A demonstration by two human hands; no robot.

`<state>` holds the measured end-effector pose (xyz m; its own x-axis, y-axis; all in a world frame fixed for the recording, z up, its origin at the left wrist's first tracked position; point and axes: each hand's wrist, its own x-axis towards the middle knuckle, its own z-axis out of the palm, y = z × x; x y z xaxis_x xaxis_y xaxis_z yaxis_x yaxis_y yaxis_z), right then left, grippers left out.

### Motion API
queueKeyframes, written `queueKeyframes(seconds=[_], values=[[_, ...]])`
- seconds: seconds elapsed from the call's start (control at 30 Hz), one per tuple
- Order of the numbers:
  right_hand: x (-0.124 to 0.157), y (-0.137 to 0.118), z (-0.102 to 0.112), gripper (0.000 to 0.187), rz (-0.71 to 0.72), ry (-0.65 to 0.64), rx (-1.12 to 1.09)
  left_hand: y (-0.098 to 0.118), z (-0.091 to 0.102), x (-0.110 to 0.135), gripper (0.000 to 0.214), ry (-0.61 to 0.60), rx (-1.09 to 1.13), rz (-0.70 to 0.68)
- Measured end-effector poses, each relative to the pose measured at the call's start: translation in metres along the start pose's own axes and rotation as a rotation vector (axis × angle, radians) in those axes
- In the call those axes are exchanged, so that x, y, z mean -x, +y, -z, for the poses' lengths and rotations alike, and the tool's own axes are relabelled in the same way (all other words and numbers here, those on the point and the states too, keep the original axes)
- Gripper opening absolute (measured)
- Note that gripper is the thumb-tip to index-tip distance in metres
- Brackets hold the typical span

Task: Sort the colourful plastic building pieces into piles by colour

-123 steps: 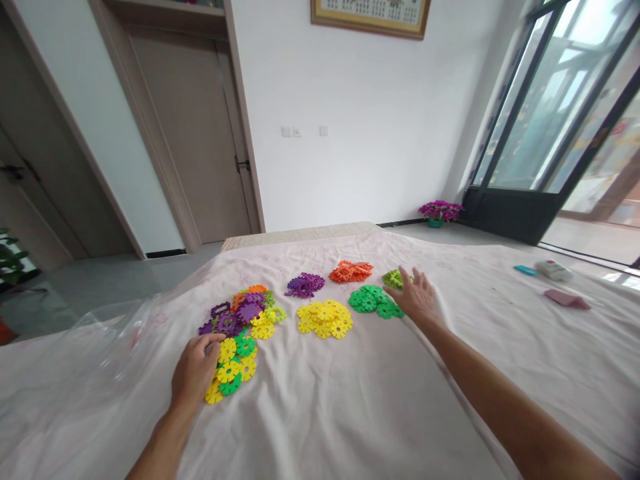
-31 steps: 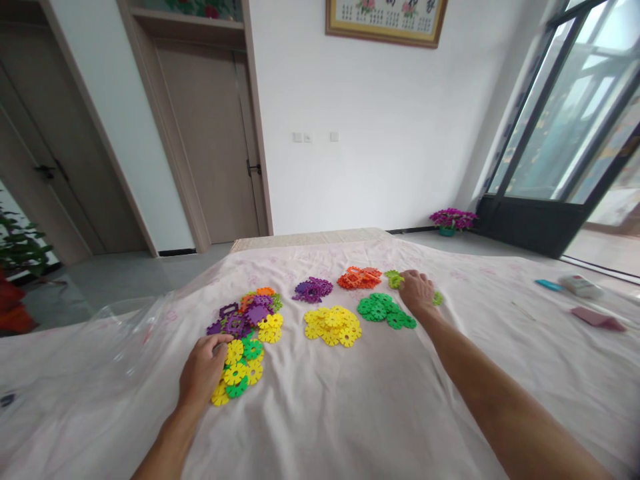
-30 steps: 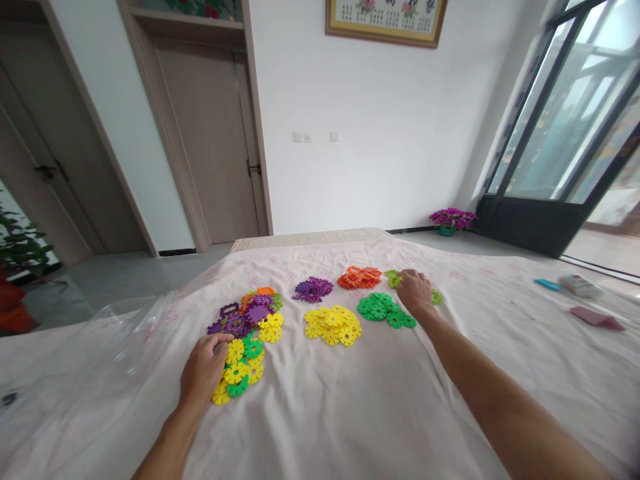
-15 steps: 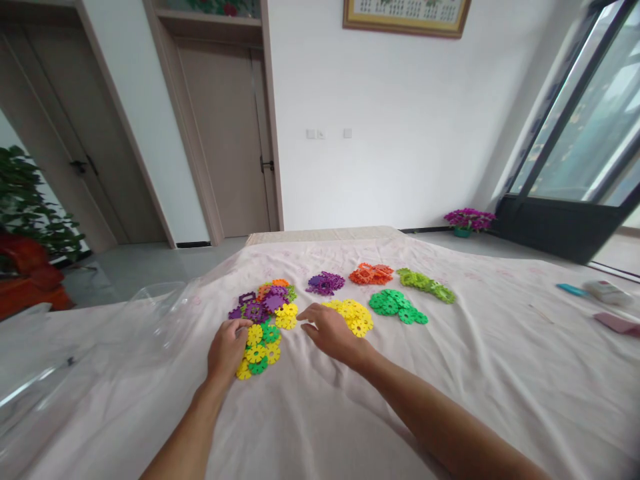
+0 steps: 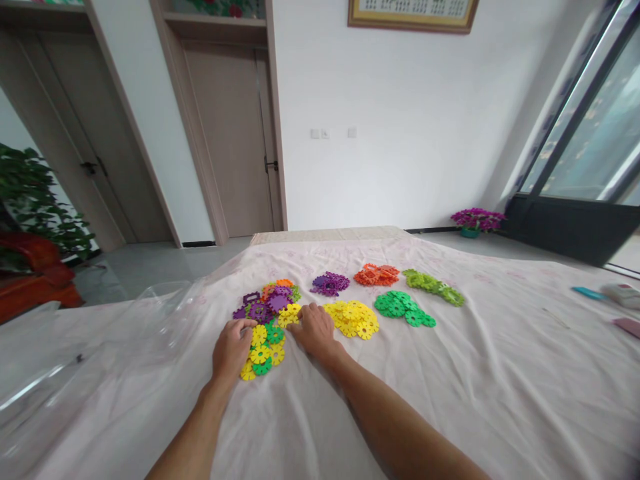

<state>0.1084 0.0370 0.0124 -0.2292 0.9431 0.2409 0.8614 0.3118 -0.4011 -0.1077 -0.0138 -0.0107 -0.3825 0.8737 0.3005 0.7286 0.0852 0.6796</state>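
Observation:
My left hand (image 5: 233,351) rests at the left side of a mixed pile, its fingers stretched over the edge of the yellow and green flower-shaped discs (image 5: 261,354). Purple pieces (image 5: 260,311), with some orange and light green ones, lie just beyond it. My right hand (image 5: 316,331) is on the pile's right side, thumb and fingers apart beside a small group of yellow discs (image 5: 289,315). Its fingertips seem to touch them; whether any is gripped is not clear. To its right is a larger heap of yellow discs (image 5: 353,319).
Sorted heaps of purple pieces (image 5: 331,285), orange pieces (image 5: 376,275), green discs (image 5: 400,307) and light green pieces (image 5: 433,287) lie on the wrinkled cloth (image 5: 430,400). A clear plastic container (image 5: 165,313) stands left. A blue object (image 5: 588,293) lies far right.
My right hand has moved left, off the large yellow heap's edge, to the small yellow group by the mixed pile. My left hand stays by the pile. The view has turned slightly left.

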Motion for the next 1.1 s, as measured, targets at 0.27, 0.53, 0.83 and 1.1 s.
queueKeyframes(seconds=[0.27,0.53,0.83,1.1], values=[[-0.002,0.003,-0.001,0.011,-0.071,-0.014,-0.144,0.000,0.000,0.001,0.027,0.002,0.004,-0.005],[-0.012,0.035,0.032,0.019,-0.060,0.092,-0.298,-0.001,-0.001,0.000,0.028,-0.002,0.010,-0.017],[-0.021,0.093,0.079,0.023,-0.276,0.119,-0.063,-0.004,-0.002,-0.001,0.028,-0.001,0.003,-0.021],[-0.017,0.070,0.075,0.026,-0.066,0.282,0.047,-0.004,-0.002,-0.001,0.028,-0.010,-0.013,-0.012]])
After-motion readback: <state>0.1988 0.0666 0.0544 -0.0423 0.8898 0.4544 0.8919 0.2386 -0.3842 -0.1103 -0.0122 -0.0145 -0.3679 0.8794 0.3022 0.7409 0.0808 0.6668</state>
